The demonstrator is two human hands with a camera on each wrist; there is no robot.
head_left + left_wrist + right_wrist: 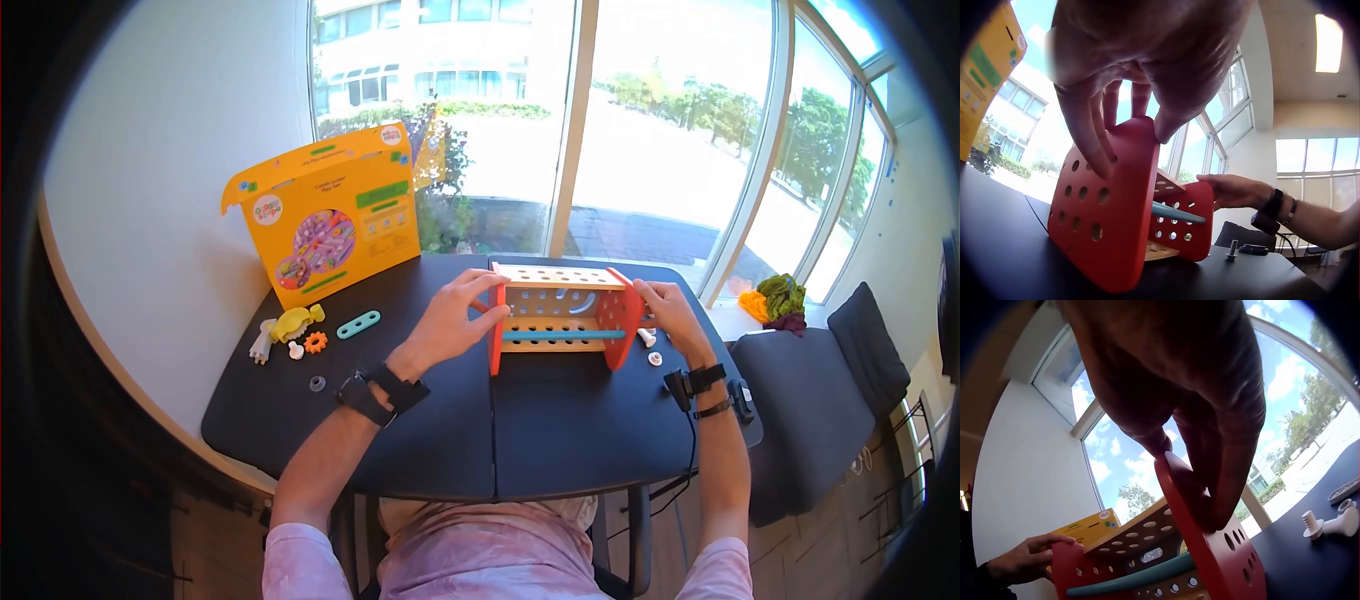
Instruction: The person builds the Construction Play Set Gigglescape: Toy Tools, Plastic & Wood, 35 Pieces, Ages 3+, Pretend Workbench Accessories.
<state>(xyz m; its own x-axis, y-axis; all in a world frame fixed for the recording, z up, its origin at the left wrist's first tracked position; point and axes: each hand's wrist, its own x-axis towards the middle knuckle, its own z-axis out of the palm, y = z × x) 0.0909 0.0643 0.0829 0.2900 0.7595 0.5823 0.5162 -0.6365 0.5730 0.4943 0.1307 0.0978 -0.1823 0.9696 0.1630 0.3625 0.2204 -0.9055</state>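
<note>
Head view: a wooden toy frame with red ends stands upright on the black table, just past 12 o'clock from the person's body. Its long axis runs from 9 to 3 o'clock, and the blue rod follows that line along the 6 o'clock side. The left hand grips the left red panel at its top; the right hand holds the upper part of the right red panel. An orange gear lies at 9 o'clock from the frame, a white nut near it toward 4 o'clock.

Left wrist view: the left fingers press the left panel's outer face while the thumb meets its edge, the gap between them about the panel's thickness. From there the rod points toward 4 o'clock, to the far panel under the right hand.

Right wrist view: the right hand pinches the right panel's upper corner, digits on both sides. The rod climbs gently from 8 toward 2 o'clock.
</note>
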